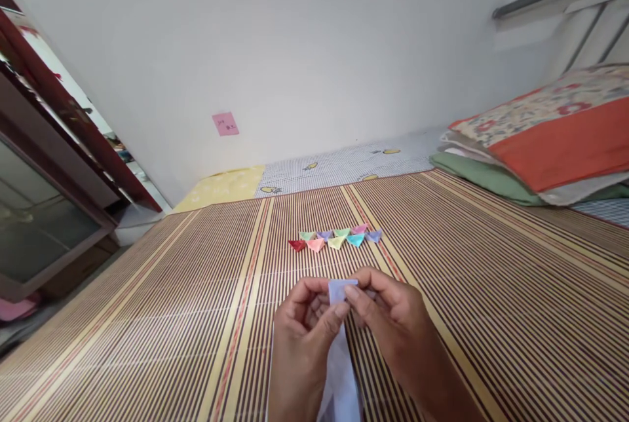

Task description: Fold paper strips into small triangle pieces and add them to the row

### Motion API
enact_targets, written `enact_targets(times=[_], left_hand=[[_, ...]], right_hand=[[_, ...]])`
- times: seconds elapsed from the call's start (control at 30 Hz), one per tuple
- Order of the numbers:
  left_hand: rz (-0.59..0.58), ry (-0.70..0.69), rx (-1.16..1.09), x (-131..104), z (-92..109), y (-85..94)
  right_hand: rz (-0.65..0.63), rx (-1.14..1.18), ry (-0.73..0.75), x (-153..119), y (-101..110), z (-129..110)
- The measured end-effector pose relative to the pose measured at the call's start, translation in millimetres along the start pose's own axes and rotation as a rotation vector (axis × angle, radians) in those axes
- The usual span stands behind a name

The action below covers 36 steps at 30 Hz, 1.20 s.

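A small lavender piece of folded paper (339, 289) is pinched between my two hands over the mat. My left hand (307, 330) grips its lower left side, the thumb near the bottom. On its right part presses the thumb of my right hand (386, 310), with the fingers behind. Beneath my hands lies a pale bluish-white sheet or strip (339, 369), partly hidden by the left hand. Beyond the hands, several small folded paper triangles sit in two rows, among them a red one (297, 246), a yellow one (337, 242) and a turquoise one (355, 239).
A striped bamboo-like mat (171, 317) covers the bed. At the right back is a stack of bedding with an orange floral pillow (570, 134) and green cloth (486, 176). A pink note (225, 124) hangs on the white wall. A doorway (88, 101) stands at left.
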<state>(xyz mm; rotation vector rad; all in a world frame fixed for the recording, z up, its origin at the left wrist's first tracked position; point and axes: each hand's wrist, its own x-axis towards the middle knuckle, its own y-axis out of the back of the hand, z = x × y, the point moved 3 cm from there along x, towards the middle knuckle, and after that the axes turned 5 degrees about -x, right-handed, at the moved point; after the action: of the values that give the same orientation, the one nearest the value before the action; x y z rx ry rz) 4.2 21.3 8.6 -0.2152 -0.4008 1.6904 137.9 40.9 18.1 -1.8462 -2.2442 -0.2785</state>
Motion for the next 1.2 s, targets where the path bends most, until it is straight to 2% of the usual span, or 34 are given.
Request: enact_targets(times=[0.1, 0.17, 0.33, 0.47, 0.6, 0.77, 0.97, 1.2], left_hand=[[0.070, -0.078, 0.064, -0.3, 2.0, -0.1], [0.072, -0.113, 0.116, -0.5, 2.3, 1.2], [0.097, -0.140, 0.163, 0.1, 1.7, 6.9], [0.141, -0.141, 0.117, 1.1, 1.7, 5.2], [0.095, -0.067, 0.022, 1.5, -0.8, -0.5], [0.113, -0.101, 0.049, 1.1, -3.5, 4.0], [0.060, -0.046, 0.053, 4.0, -6.3, 7.5], [0.015, -0.082, -0.023, 7.1, -2.1, 8.5]], right_hand=[[-0.013, 0.024, 0.020, 1.6, -2.0, 1.9], [-0.034, 0.044, 0.011, 2.6, -3.8, 2.3], [-0.058, 0.052, -0.020, 3.3, -6.4, 2.2], [-0.011, 0.060, -0.035, 3.2, -5.1, 6.0], [0.010, 0.103, -0.033, 4.6, -2.1, 11.7], [-0.089, 0.122, -0.026, 6.1, -1.9, 12.7], [-0.024, 0.049, -0.008, 4.5, 0.8, 12.8], [-0.066, -0.031, 0.016, 4.2, -3.7, 12.6]])
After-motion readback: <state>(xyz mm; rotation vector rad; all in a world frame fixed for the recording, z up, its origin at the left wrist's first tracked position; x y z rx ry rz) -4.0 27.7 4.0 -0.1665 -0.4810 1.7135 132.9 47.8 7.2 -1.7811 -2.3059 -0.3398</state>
